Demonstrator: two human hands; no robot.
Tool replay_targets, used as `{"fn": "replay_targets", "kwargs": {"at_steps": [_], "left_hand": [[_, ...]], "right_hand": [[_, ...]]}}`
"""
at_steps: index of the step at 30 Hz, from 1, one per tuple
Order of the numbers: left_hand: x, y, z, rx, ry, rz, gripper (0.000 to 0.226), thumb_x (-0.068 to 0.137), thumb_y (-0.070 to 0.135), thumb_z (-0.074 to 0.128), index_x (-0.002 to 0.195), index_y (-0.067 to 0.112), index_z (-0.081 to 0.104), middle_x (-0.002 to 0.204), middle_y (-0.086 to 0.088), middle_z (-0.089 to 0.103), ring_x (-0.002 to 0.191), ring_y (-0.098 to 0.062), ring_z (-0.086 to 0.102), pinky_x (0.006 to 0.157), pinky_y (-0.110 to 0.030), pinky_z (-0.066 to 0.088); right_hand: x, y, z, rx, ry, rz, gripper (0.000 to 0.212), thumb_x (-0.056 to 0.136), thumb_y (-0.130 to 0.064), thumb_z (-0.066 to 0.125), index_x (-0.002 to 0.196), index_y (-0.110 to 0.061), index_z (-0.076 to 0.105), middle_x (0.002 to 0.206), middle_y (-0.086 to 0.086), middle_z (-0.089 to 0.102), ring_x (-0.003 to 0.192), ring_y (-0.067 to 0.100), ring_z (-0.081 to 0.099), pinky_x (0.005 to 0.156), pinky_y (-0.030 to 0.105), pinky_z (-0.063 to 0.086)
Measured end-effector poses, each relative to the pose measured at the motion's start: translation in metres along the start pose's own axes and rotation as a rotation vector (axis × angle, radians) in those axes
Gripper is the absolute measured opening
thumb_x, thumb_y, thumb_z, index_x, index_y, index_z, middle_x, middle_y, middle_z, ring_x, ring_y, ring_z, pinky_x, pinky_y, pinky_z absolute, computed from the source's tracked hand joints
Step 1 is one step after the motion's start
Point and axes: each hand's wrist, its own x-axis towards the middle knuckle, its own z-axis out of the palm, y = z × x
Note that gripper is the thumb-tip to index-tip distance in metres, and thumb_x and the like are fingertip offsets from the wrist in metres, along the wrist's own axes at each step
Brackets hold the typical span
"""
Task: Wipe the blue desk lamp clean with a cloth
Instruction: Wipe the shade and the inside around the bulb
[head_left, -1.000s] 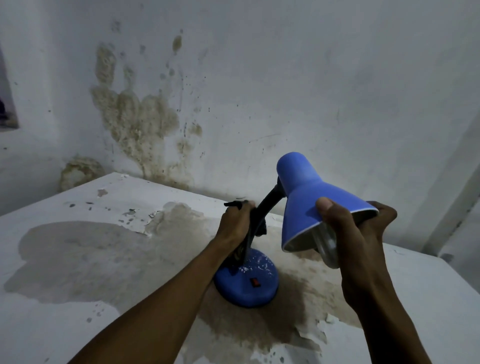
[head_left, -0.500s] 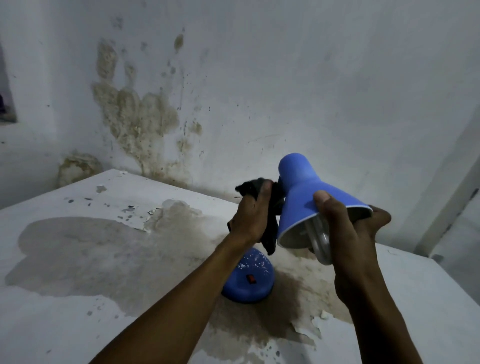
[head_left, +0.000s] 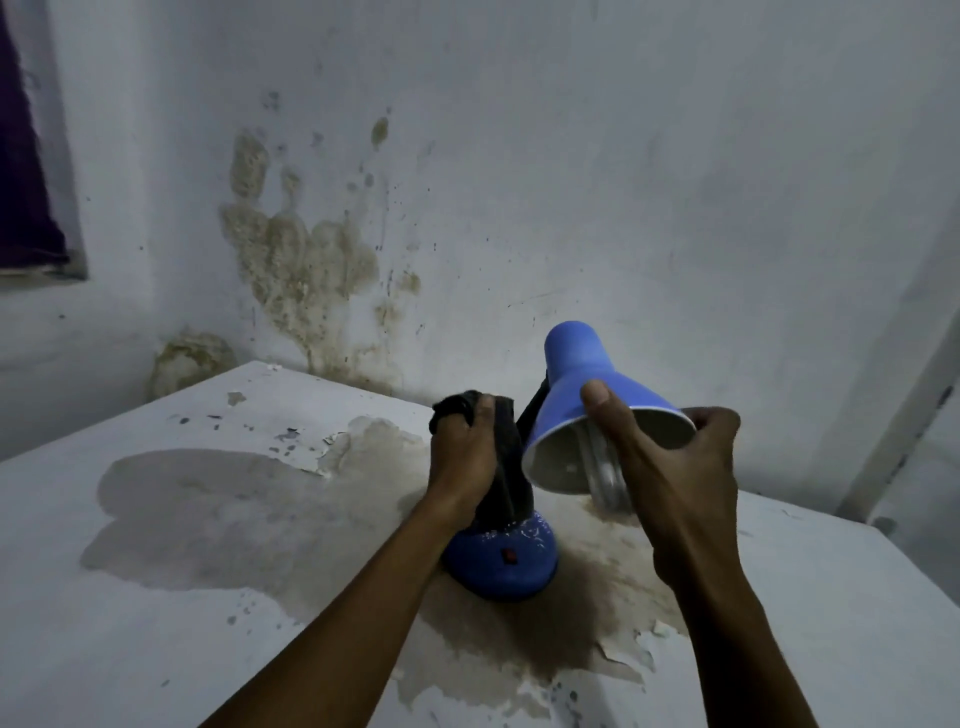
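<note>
Blue desk lamp (head_left: 571, 400) stands mid-table (head_left: 156, 623) on a stained patch near the stained wall (head_left: 571, 182), left hand (head_left: 462, 457) clenching a dark cloth (head_left: 506, 467) round its neck, right hand (head_left: 670, 467) gripping the shade rim, bare tabletop leftward.

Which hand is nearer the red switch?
Left. The left hand grips the cloth just above the switch; the right hand holds the shade, higher and farther right.

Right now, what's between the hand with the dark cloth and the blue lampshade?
In the head view, the lamp's black neck runs between the left hand, which grips the dark cloth, and the blue shade; the cloth lies against it.
</note>
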Motion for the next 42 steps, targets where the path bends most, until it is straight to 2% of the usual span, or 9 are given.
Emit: {"fn": "replay_targets", "kwargs": {"at_steps": [4, 9, 13, 18, 23, 33, 37, 39, 42], "left_hand": [[-0.016, 0.034, -0.021, -0.196, -0.017, -0.018, 0.036, 0.101, 0.039, 0.049, 0.102, 0.009, 0.068, 0.095, -0.01, 0.073, 0.086, -0.023, 0.07, 0.072, -0.033, 0.055], [-0.054, 0.055, -0.051, -0.306, -0.227, -0.016, 0.051, 0.086, 0.059, 0.057, 0.101, 0.012, 0.075, 0.095, -0.015, 0.076, 0.093, -0.032, 0.072, 0.087, -0.051, 0.056], [-0.073, 0.067, -0.059, -0.173, -0.35, 0.244, 0.059, 0.078, 0.06, 0.065, 0.095, 0.004, 0.068, 0.089, -0.028, 0.068, 0.085, -0.039, 0.069, 0.077, -0.052, 0.058], [-0.067, 0.081, -0.059, 0.004, -0.278, 0.46, 0.057, 0.088, 0.056, 0.061, 0.081, -0.001, 0.06, 0.077, -0.024, 0.06, 0.077, -0.037, 0.062, 0.068, -0.052, 0.051], [-0.054, 0.101, -0.058, 0.093, -0.191, 0.467, 0.069, 0.085, 0.066, 0.057, 0.075, -0.003, 0.058, 0.071, -0.023, 0.062, 0.068, -0.035, 0.062, 0.065, -0.051, 0.052], [-0.038, 0.127, -0.047, 0.143, 0.016, 0.353, 0.069, 0.081, 0.068, 0.062, 0.064, 0.001, 0.056, 0.058, -0.01, 0.059, 0.053, -0.022, 0.056, 0.058, -0.038, 0.048], [-0.038, 0.13, -0.046, 0.107, -0.035, 0.332, 0.071, 0.083, 0.064, 0.064, 0.075, -0.007, 0.059, 0.071, -0.025, 0.063, 0.061, -0.023, 0.059, 0.068, -0.048, 0.054], [-0.042, 0.126, -0.048, 0.049, -0.07, 0.291, 0.065, 0.085, 0.059, 0.063, 0.081, -0.006, 0.063, 0.081, -0.028, 0.066, 0.07, -0.028, 0.064, 0.074, -0.052, 0.054], [-0.051, 0.116, -0.057, -0.036, 0.068, 0.287, 0.039, 0.091, 0.044, 0.063, 0.072, 0.011, 0.069, 0.07, -0.01, 0.071, 0.07, -0.024, 0.071, 0.063, -0.043, 0.06]], "right_hand": [[0.002, -0.004, -0.008, -0.101, -0.046, -0.057, 0.093, 0.031, -0.099, 0.058, 0.086, -0.026, 0.045, 0.087, -0.001, 0.061, 0.076, 0.019, 0.064, 0.065, 0.046, 0.059], [0.004, -0.005, -0.017, -0.157, -0.192, -0.213, 0.08, 0.049, -0.099, 0.05, 0.108, -0.046, 0.053, 0.094, -0.005, 0.064, 0.082, 0.015, 0.067, 0.065, 0.044, 0.062], [0.007, -0.01, -0.021, -0.188, -0.241, -0.293, 0.069, 0.061, -0.095, 0.046, 0.1, -0.041, 0.064, 0.087, -0.01, 0.069, 0.079, 0.01, 0.067, 0.062, 0.042, 0.062], [0.012, -0.024, -0.017, -0.236, -0.235, -0.288, 0.084, 0.064, -0.095, 0.044, 0.073, -0.011, 0.055, 0.072, 0.014, 0.058, 0.068, 0.029, 0.065, 0.048, 0.048, 0.058], [0.023, -0.052, -0.017, -0.202, -0.307, -0.201, 0.095, 0.061, -0.096, 0.046, 0.073, -0.002, 0.059, 0.074, 0.019, 0.059, 0.046, 0.019, 0.066, 0.034, 0.035, 0.053], [0.044, -0.092, -0.017, -0.277, -0.416, -0.014, 0.107, 0.045, -0.101, 0.049, 0.091, -0.006, 0.067, 0.092, 0.017, 0.067, 0.05, 0.033, 0.071, 0.044, 0.043, 0.058], [0.047, -0.093, -0.018, -0.267, -0.483, 0.041, 0.109, 0.042, -0.102, 0.049, 0.096, -0.01, 0.071, 0.094, 0.017, 0.071, 0.059, 0.037, 0.073, 0.052, 0.048, 0.06], [0.045, -0.088, -0.018, -0.255, -0.478, 0.052, 0.109, 0.041, -0.103, 0.048, 0.096, -0.012, 0.071, 0.093, 0.017, 0.071, 0.058, 0.036, 0.073, 0.052, 0.047, 0.06], [0.041, -0.081, -0.019, -0.233, -0.46, 0.032, 0.102, 0.044, -0.103, 0.046, 0.093, -0.017, 0.071, 0.092, 0.013, 0.071, 0.06, 0.034, 0.074, 0.05, 0.046, 0.06]]}}
